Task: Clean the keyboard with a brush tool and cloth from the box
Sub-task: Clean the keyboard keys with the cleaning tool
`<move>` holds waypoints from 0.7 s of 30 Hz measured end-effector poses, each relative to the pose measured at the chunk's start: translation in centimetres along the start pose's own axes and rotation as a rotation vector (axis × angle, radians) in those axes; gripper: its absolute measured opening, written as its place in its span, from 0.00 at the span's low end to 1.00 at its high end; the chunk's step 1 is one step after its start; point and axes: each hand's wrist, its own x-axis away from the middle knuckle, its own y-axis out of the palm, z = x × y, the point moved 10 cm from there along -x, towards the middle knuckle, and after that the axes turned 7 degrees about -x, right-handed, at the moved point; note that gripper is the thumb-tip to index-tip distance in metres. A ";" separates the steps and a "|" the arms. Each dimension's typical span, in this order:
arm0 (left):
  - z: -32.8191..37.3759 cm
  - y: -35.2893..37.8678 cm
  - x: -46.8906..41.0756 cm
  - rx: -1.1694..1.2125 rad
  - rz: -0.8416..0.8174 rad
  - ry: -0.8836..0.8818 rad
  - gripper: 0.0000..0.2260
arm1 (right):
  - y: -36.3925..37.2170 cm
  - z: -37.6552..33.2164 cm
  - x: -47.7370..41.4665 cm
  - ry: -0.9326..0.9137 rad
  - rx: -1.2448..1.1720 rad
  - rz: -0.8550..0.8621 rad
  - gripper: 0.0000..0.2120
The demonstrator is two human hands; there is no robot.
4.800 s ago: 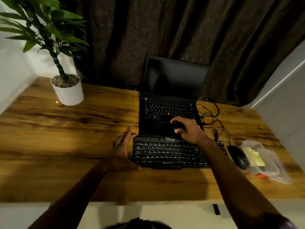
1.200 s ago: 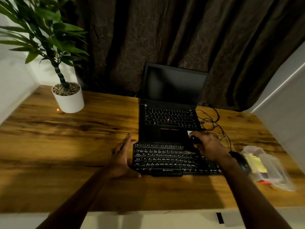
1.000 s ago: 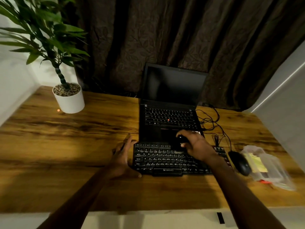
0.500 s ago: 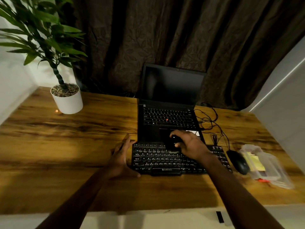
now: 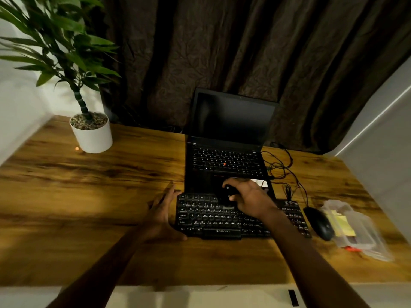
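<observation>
My right fingers (image 5: pixel 233 181) curl tightly round the small dark brush (image 5: pixel 227 193), thumb underneath. Its head comes down on the upper rows of the keyboard (image 5: pixel 206 216), about the middle of their length. The bristles are too dark for me to make out. My right hand (image 5: pixel 250 200) hangs over the keyboard's far edge.

A second ago this hand was working the right end of those rows; it has since swept leftward to the centre. I judge that I am in the middle of a brushing pass along the top of the keyboard. The left stretch of those rows and the rows nearer me are probably still to come.

My left fingers (image 5: pixel 169 194) lie straight and together, holding nothing, flat against the keyboard's left end. My left hand (image 5: pixel 160 215) has not moved from there, bracing the board against the strokes.

Right of the keyboard, beyond the mouse (image 5: pixel 319 223), sits the clear box (image 5: pixel 364 238). Something yellow (image 5: pixel 343 226) lies inside; it may be the cloth, so wiping seems not yet begun. Behind the keyboard, touching its far edge, stands the open laptop (image 5: pixel 226 161).
</observation>
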 end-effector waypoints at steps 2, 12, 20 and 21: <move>0.7 -0.4 0.1 -0.030 0.012 0.030 0.66 | 0.6 -1.7 -0.6 -0.067 -0.103 0.007 0.24; 1.6 -1.0 0.6 0.024 0.008 0.038 0.73 | -0.6 1.2 -0.2 0.019 0.085 0.018 0.26; 1.6 -0.8 0.4 -0.002 -0.017 0.021 0.74 | 2.0 -4.5 -2.0 -0.131 -0.110 0.010 0.24; 1.5 -0.8 0.4 -0.003 -0.015 0.020 0.74 | 1.9 -4.3 -2.1 -0.131 -0.109 0.005 0.24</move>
